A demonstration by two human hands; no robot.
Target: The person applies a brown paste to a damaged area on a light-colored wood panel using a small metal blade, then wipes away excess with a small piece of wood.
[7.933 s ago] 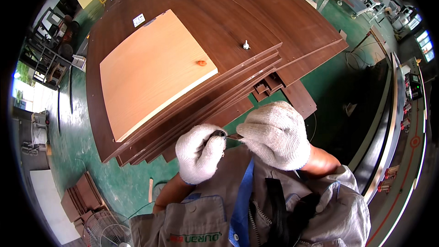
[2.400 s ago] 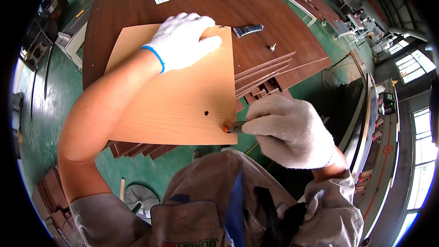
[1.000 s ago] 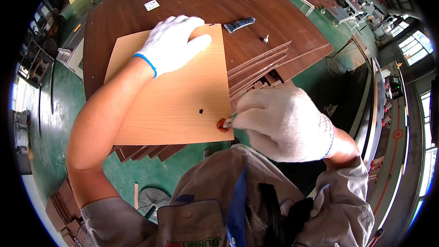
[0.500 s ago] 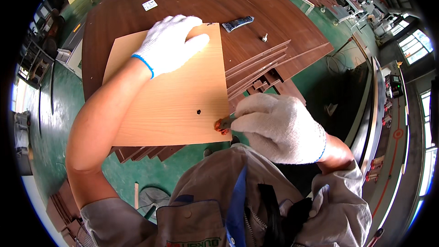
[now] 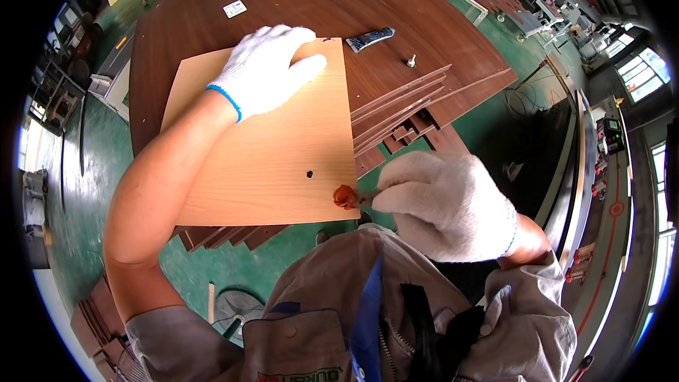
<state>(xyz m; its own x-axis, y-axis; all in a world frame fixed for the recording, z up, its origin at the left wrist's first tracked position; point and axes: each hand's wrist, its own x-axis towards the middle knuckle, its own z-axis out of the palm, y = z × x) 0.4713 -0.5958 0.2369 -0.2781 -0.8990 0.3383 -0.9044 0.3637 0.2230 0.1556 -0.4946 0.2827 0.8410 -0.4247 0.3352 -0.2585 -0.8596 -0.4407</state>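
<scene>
A light wood-coloured board (image 5: 262,148) lies on a stack of dark brown panels. My left hand (image 5: 265,74), in a white knit glove with a blue cuff, rests on its far part, thumb held away from the fingers. At the near right corner sits an orange-brown lump of paste (image 5: 345,197). My gloved right hand (image 5: 445,201) pinches a small greyish tool (image 5: 366,199) whose tip reaches the lump. Most of that tool is hidden in the glove, so its kind is unclear. A dark spot (image 5: 309,174) marks the board left of the lump.
Beyond the board, a dark flat packet (image 5: 370,39) and a small metal fitting (image 5: 411,61) lie on the brown panels (image 5: 297,0). A white label (image 5: 234,8) is at the far left. Panel edges step out at the right, and a long machine (image 5: 601,240) stands beyond.
My right hand has shifted slightly right and toward me. The orange-brown lump now shows rounder and more fully at the tool's tip. My left hand stays in place on the board.
</scene>
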